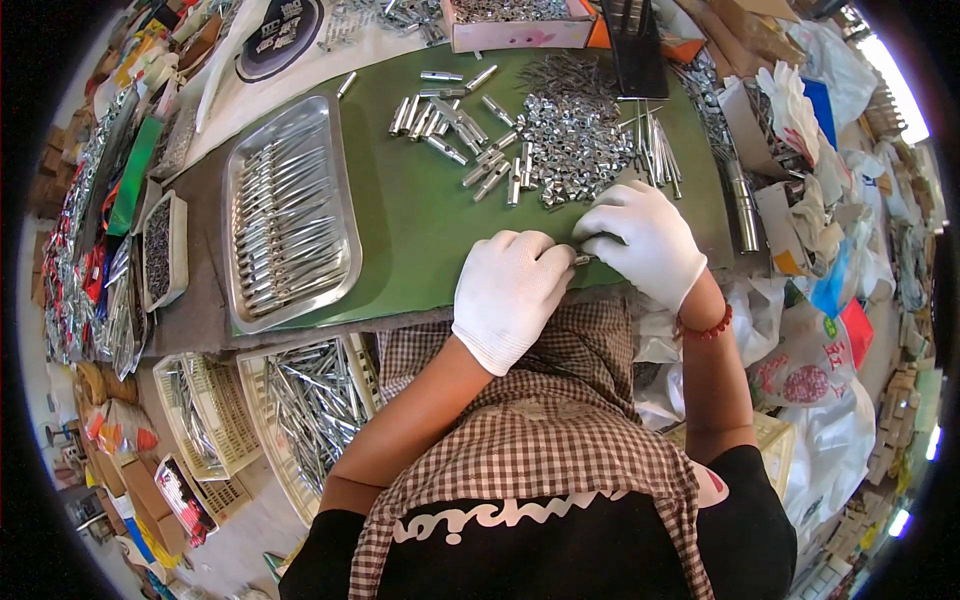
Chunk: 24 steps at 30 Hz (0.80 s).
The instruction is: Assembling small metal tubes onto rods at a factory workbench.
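Observation:
White knit gloves cover both my hands, close together at the near edge of the green work mat [420, 245]. My left hand [512, 298] is closed around a small shiny metal fitting [582, 260], whose end sticks out past the fingertips. Beside it, my right hand [650, 243] is bent in a pinch at the same fitting; what lies between its fingertips is hidden. Just beyond the hands is a heap of small metal nuts or sleeves [575, 145]. Metal tubes [440, 125] lie scattered left of the heap, and thin metal rods [657, 150] lie right of it.
A steel tray [348, 235] with rows of slim metal pieces stands at left, beside a small bin of dark screws [160, 245]. A pink box of small parts [520, 38] stands at the back. Below the table are plastic baskets [250, 385] with metal rods; bags [800, 360] crowd the right.

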Available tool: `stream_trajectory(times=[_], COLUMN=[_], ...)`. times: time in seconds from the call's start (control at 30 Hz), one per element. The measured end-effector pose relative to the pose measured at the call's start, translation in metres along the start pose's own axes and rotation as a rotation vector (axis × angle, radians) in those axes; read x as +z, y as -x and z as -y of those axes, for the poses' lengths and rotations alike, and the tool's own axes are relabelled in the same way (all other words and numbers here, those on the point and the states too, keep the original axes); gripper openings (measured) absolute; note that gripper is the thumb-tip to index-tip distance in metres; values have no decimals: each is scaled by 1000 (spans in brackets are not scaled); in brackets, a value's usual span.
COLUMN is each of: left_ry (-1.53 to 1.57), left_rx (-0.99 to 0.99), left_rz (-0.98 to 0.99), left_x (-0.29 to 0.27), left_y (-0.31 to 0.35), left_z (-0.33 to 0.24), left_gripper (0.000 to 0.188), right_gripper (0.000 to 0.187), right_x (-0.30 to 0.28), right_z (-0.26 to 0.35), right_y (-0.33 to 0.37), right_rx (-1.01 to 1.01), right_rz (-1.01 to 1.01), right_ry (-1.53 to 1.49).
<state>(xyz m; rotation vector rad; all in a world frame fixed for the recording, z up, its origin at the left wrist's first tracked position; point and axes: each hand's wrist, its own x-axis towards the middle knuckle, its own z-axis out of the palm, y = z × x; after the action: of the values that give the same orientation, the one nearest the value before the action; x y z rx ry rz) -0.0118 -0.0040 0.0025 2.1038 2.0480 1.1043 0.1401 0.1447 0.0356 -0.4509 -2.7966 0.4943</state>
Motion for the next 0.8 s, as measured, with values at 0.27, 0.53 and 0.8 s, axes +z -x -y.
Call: stream_trajectory(times=[0.27, 0.53, 0.8], left_ry=[12, 31, 27], left_rx=[26, 22, -2], left_rz=[23, 21, 20], left_x=[0, -3, -1], left_y=[1, 0, 2], left_z=[2, 1, 1], left_gripper=[17, 16, 15], right_gripper=[10, 13, 8], right_x=[2, 8, 4], right_z=[-6, 2, 11], right_y=[-16, -7, 11], right_rx=[-150, -75, 15], right_rz=[159, -16, -55], right_ry=[-10, 191, -8])
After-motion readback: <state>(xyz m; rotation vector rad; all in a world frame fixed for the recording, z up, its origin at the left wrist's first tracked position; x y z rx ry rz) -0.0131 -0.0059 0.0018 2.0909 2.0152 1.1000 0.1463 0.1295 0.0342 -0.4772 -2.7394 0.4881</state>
